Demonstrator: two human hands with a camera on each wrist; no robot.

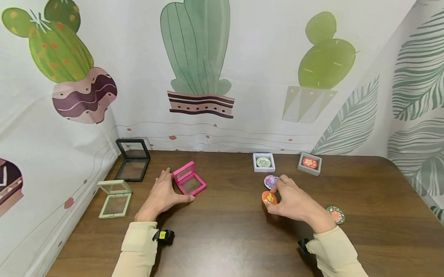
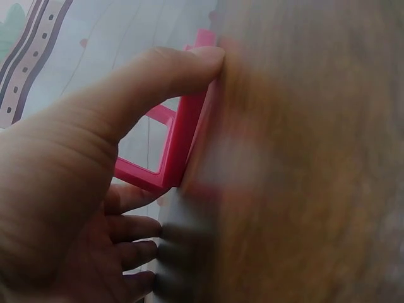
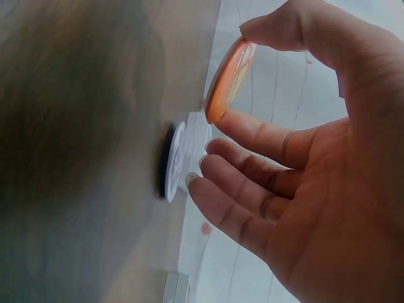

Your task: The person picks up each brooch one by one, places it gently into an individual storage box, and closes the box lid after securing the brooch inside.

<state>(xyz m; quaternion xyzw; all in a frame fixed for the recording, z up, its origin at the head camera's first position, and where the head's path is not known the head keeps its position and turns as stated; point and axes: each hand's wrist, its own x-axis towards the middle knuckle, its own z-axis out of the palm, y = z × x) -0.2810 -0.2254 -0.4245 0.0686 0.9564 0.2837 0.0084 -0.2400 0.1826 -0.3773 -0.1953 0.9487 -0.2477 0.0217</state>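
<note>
The pink hinged frame (image 1: 190, 183) stands with its lid raised, and my left hand (image 1: 163, 196) is around its left and near sides. In the left wrist view the thumb of my left hand (image 2: 82, 145) touches an edge of the pink frame (image 2: 183, 139), its other fingers spread behind. My right hand (image 1: 297, 201) pinches an orange round badge (image 1: 269, 198) between thumb and index finger. The right wrist view shows the orange badge (image 3: 230, 81) tilted on edge in my right hand (image 3: 315, 151), above the table. A purple-and-white badge (image 1: 270, 182) lies just beyond it.
A black hinged frame (image 1: 133, 159) and a light green one (image 1: 115, 200) stand open at the left. At the back right are a white box with a green badge (image 1: 263, 162) and a grey box with a red badge (image 1: 310, 163). A green-rimmed badge (image 1: 335, 215) lies right of my right hand.
</note>
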